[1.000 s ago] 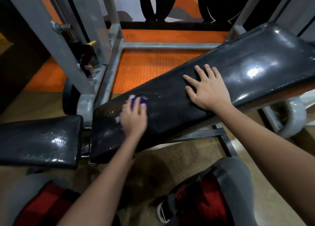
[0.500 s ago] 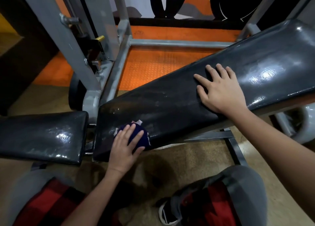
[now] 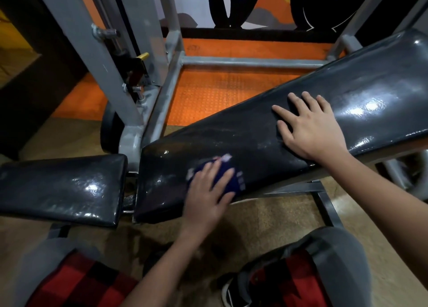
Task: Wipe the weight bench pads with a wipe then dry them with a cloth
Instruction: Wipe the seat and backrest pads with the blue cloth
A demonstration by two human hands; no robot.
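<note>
Backrest pad (image 3: 254, 139), left hand (image 3: 208, 195) pressing blue cloth (image 3: 228, 181), right hand (image 3: 310, 128) flat

A grey steel frame (image 3: 162, 102) stands on orange studded flooring (image 3: 215, 93), a shoe (image 3: 228, 291) below

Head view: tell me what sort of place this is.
Most likely a gym. A black padded weight bench on a grey steel frame stands over orange studded rubber flooring, with a painted mural wall behind.
</note>
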